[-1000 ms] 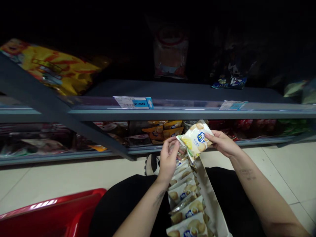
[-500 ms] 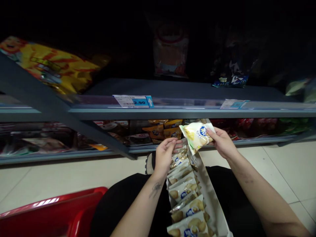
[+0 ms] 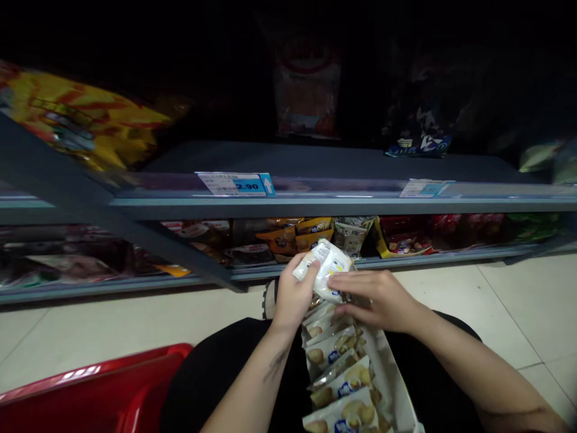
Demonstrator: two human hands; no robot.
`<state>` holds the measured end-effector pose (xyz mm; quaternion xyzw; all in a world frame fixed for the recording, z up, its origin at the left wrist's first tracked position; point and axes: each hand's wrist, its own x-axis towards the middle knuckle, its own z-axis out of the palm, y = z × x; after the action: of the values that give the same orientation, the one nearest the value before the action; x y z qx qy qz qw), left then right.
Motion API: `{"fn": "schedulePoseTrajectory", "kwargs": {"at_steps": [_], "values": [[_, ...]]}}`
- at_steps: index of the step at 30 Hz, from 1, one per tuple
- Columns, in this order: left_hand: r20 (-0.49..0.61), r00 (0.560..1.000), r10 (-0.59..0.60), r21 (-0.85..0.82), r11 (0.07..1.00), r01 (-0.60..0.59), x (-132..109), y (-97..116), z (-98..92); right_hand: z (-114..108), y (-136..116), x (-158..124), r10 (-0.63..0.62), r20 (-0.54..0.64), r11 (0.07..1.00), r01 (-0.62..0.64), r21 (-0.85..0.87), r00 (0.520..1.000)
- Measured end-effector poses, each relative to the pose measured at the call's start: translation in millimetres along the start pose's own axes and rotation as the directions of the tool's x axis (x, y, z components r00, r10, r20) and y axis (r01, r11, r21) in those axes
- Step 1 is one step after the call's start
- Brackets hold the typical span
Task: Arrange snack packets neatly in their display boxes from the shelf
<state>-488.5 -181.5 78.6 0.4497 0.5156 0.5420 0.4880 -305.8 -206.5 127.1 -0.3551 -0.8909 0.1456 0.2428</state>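
A grey two-level shelf (image 3: pixel 315 207) crosses the dim room, its upper recess nearly black, above a floor (image 3: pixel 505 307) of pale, glossy tiles with thin dark joints. The upper level carries a yellow bag (image 3: pixel 90 120) at the left and a dark blue one (image 3: pixel 421 144) further right; price labels (image 3: pixel 237 184) line its front edge. Below, close to the floor, orange packets (image 3: pixel 288 236) sit near a yellow-edged carton (image 3: pixel 401 237). A red basket (image 3: pixel 85 391) stands at lower left. Between the person's dark-clad legs is a long white box (image 3: pixel 396 382) holding a row of snack packets (image 3: pixel 340 379). Over its far end, the left hand (image 3: pixel 293 294) grips a white packet (image 3: pixel 331 270), thumb on top; the right hand (image 3: pixel 383 297) lays extended fingers across it, though whether they grip cannot be told.
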Motion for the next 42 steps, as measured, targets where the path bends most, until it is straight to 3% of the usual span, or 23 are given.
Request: {"fn": "schedulePoseTrajectory", "kwargs": {"at_steps": [2,5,6,8,10,11,15,18,21,23,24,27,29,32,36,42], "values": [[-0.025,0.999,-0.022,-0.015,1.0,0.022,7,1,-8.5,-14,8,2,0.205,-0.069,0.978,-0.208,-0.036,0.976],[0.073,0.99,-0.119,-0.024,0.992,0.121,14,4,-20.5,-20,28,4,0.56,-0.056,0.794,-0.555,-0.25,0.827],[0.165,0.971,-0.173,-0.003,0.984,0.176,15,4,-23.1,-18,36,4,0.635,0.025,0.744,-0.603,-0.288,0.772],[0.373,0.876,-0.305,0.098,0.952,0.289,15,-2,-23.8,-9,49,3,0.686,0.275,0.727,-0.635,-0.259,0.673],[0.48,0.782,-0.397,0.186,0.917,0.352,15,-15,-17.3,-1,59,3,0.637,0.485,0.738,-0.656,-0.16,0.599],[0.488,0.768,-0.415,0.201,0.91,0.363,14,-23,-11.6,1,63,2,0.615,0.533,0.737,-0.664,-0.126,0.581],[0.372,0.858,-0.353,0.129,0.935,0.329,13,-52,15.2,1,68,0,0.623,0.543,0.71,-0.698,-0.09,0.563],[0.271,0.908,-0.32,0.08,0.947,0.31,10,-58,24.7,0,70,-2,0.628,0.559,0.668,-0.744,-0.029,0.542],[0.38,0.88,-0.285,0.061,0.957,0.283,2,-49,22.4,2,73,-3,0.616,0.557,0.666,-0.746,0.011,0.558],[0.472,0.847,-0.246,0.144,0.969,0.201,-2,-42,18.6,3,73,-4,0.612,0.556,0.663,-0.748,0.025,0.562],[0.469,0.852,-0.232,0.207,0.967,0.15,-3,-39,16.9,3,73,-4,0.614,0.557,0.659,-0.751,0.027,0.559],[0.289,0.938,-0.188,0.357,0.931,0.077,-1,-36,14.7,2,70,-2,0.617,0.559,0.659,-0.752,0.017,0.553],[0.202,0.966,-0.159,0.352,0.933,0.08,2,-36,15.7,1,67,-1,0.613,0.568,0.663,-0.748,0.007,0.549],[0.244,0.956,-0.162,0.224,0.969,0.107,4,-39,20.3,-2,64,0,0.603,0.578,0.678,-0.735,-0.009,0.549],[0.432,0.874,-0.221,0.172,0.972,0.161,-1,-43,28.9,-2,63,1,0.597,0.574,0.71,-0.702,-0.054,0.56],[0.343,0.931,-0.129,0.273,0.961,0.032,-3,-46,28.5,-7,53,3,0.587,0.558,0.754,-0.647,-0.113,0.587]]}}
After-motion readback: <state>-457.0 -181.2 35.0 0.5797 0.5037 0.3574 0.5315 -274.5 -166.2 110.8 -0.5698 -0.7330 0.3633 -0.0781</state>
